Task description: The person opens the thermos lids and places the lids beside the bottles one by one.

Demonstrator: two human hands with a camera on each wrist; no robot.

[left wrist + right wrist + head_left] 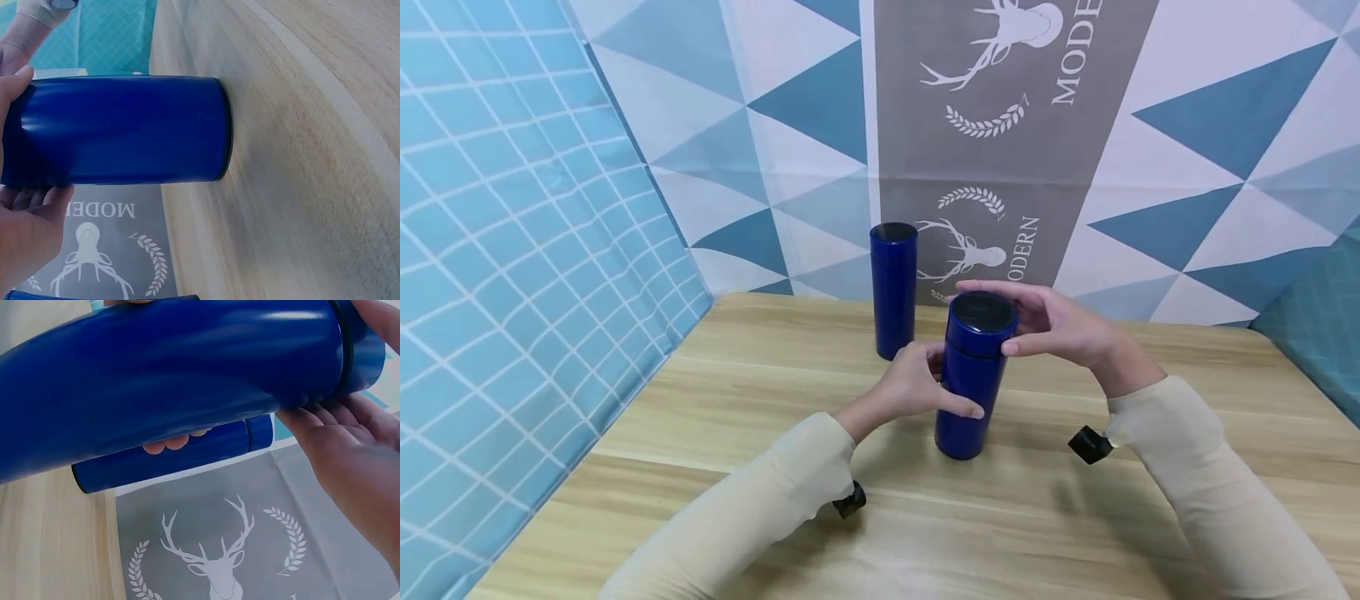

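A dark blue thermos bottle (976,377) with a black-topped lid (983,312) is between my two hands, close to upright. My left hand (916,387) grips its body, thumb across the near side; fingertips also show behind it in the right wrist view. At the top, my right hand (1060,329) holds the lid, with the thumb on the near side and fingers on the far side. The bottle's base (226,131) is at the wooden table; whether it touches, I cannot tell. Farther back, a second blue thermos bottle (893,292) stands untouched.
The light wooden table (737,358) ends at a patterned backdrop (820,167) with a grey deer panel. A blue tiled-look sheet (512,250) borders the left side. Small black devices (1090,445) sit at both wrists.
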